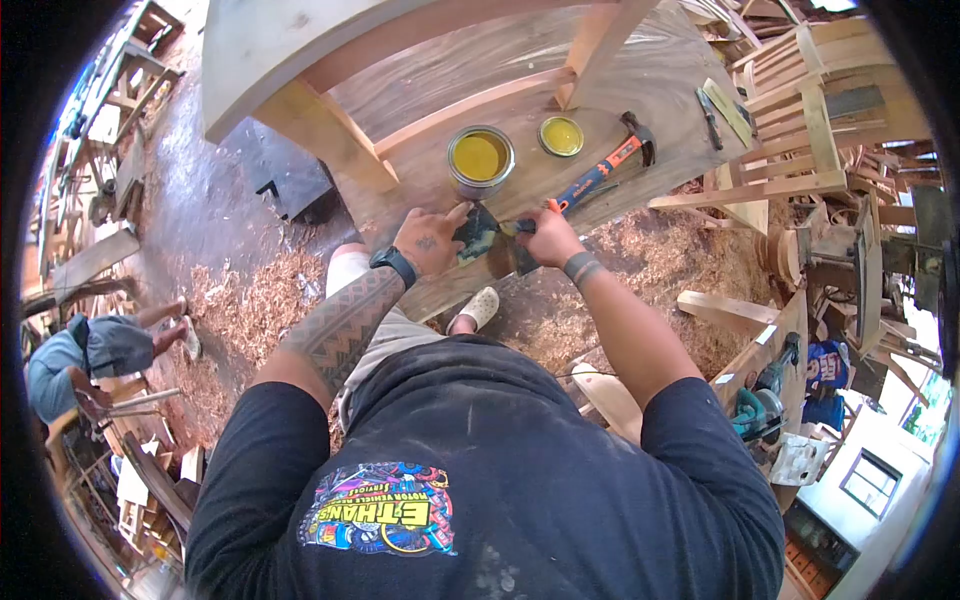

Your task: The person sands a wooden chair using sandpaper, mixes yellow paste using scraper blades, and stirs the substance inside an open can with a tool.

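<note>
My left hand [428,242], with a watch on its wrist, grips the edge of a dark flat plate [481,236] with pale smears on it. My right hand [552,238] is closed around the dark handle of what looks like a putty knife [524,226], its blade partly hidden and close to the plate. An open can of yellow paste [480,158] stands just beyond my left hand. Beside it lies its lid [561,136], yellow inside. A claw hammer [600,172] with an orange and blue handle rests on the wooden board, its handle end close to my right knuckles.
A wooden frame [330,135] with legs stands on the plywood worktop [655,95]. A dark-handled tool [709,118] and a flat strip [728,112] lie at right. Shavings [650,285] cover the floor. Another person [100,350] is at far left; chair parts [800,110] stand at right.
</note>
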A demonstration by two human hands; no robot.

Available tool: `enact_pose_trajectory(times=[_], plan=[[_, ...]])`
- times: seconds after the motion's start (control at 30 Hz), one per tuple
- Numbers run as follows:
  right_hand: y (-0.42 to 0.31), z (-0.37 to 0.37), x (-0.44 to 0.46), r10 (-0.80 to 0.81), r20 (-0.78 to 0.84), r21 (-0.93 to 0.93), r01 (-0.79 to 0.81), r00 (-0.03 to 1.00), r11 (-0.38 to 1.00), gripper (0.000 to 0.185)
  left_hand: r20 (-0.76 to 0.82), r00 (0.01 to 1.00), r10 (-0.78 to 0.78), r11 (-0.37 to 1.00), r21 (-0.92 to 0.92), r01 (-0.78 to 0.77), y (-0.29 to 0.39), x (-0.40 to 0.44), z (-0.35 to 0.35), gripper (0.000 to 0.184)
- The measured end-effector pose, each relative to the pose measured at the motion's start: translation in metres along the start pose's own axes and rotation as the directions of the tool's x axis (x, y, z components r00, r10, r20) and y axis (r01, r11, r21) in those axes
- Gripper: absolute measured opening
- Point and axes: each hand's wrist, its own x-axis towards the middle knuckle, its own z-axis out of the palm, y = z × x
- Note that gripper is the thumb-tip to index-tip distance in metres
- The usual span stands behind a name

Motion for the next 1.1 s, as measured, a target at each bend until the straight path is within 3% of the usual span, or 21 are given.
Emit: enact_pose_trajectory(times=[0.07, 0.17, 0.27, 0.37, 0.47, 0.57, 0.6, 0.7, 0.73, 0.83, 0.87, 1.0, 1.1], plan=[[-0.001, 0.008, 0.011, -0.024, 0.016, -0.085, 0.025, 1.000, 0.996, 0.039, -0.056, 0.998, 0.006, 1.000, -0.023, -0.008, 0.002, 0.001, 0.005, 0.081], [-0.007, 0.005, 0.018, -0.015, 0.050, -0.156, 0.023, 0.999, 0.988, 0.037, 0.071, 0.996, -0.057, 0.998, 0.013, 0.056, 0.003, 0.006, -0.001, 0.081], [-0.010, -0.007, 0.024, -0.032, 0.098, -0.129, 0.044, 0.995, 0.991, 0.034, -0.030, 0.998, 0.049, 0.999, 0.017, -0.049, -0.010, -0.002, 0.007, 0.079], [-0.020, 0.001, 0.019, -0.062, 0.087, -0.135, 0.073, 0.994, 0.988, 0.031, -0.138, 0.989, 0.056, 0.996, 0.071, -0.047, -0.013, -0.004, 0.019, 0.076], [-0.038, 0.000, 0.017, 0.026, 0.131, -0.245, 0.007, 0.991, 0.969, 0.031, -0.015, 1.000, 0.007, 0.998, 0.056, -0.006, -0.012, 0.003, 0.010, 0.075], [-0.015, -0.013, 0.018, -0.062, 0.092, -0.049, 0.067, 0.994, 0.997, 0.027, -0.003, 0.997, 0.073, 0.992, 0.103, -0.072, -0.020, 0.005, 0.013, 0.076], [-0.017, -0.019, 0.015, -0.017, 0.095, 0.084, 0.009, 0.995, 0.996, 0.027, -0.045, 0.994, 0.102, 0.986, 0.137, -0.095, -0.028, 0.007, 0.022, 0.076], [-0.028, 0.012, 0.021, -0.088, 0.109, -0.070, 0.096, 0.990, 0.993, 0.037, -0.074, 0.990, 0.121, 0.979, 0.174, -0.107, -0.030, 0.004, 0.034, 0.077], [-0.035, 0.011, 0.021, -0.033, 0.164, -0.161, 0.060, 0.986, 0.985, 0.038, -0.031, 0.996, 0.089, 0.984, 0.157, -0.083, -0.028, 0.004, 0.029, 0.077], [-0.030, -0.009, 0.026, -0.053, 0.176, -0.132, 0.077, 0.983, 0.988, 0.038, 0.093, 0.996, 0.019, 0.993, 0.116, -0.029, -0.013, 0.005, 0.001, 0.075], [-0.027, -0.014, 0.026, -0.143, 0.106, -0.063, 0.150, 0.984, 0.987, 0.038, 0.132, 0.991, -0.008, 0.995, 0.099, -0.005, -0.012, 0.004, -0.001, 0.075], [-0.053, 0.014, 0.016, -0.073, 0.197, -0.014, 0.077, 0.978, 0.997, 0.029, 0.068, 0.997, -0.020, 0.992, 0.125, 0.012, -0.013, 0.005, 0.011, 0.086], [-0.058, 0.009, 0.019, -0.118, 0.179, -0.061, 0.130, 0.977, 0.990, 0.028, 0.106, 0.994, -0.014, 0.990, 0.143, -0.001, -0.010, 0.004, 0.000, 0.092]])
